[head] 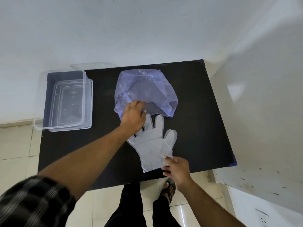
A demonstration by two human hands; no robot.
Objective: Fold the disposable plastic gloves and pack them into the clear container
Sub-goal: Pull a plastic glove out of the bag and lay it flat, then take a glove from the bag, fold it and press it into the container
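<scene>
Black table (196, 104): glove (154, 145) under both hands.

One head-worn wide-angle view looks steeply down (from close above) onto the black table (196, 95).

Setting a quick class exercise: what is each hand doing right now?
Left hand: closed, fingers pinching the purple plastic bag.
Right hand: fingers pinching the cuff corner of the clear glove.

A clear glove (154, 145) lies flat on the black table (205, 112); left hand (133, 117) at its fingers, right hand (176, 169) pinching its cuff.
</scene>
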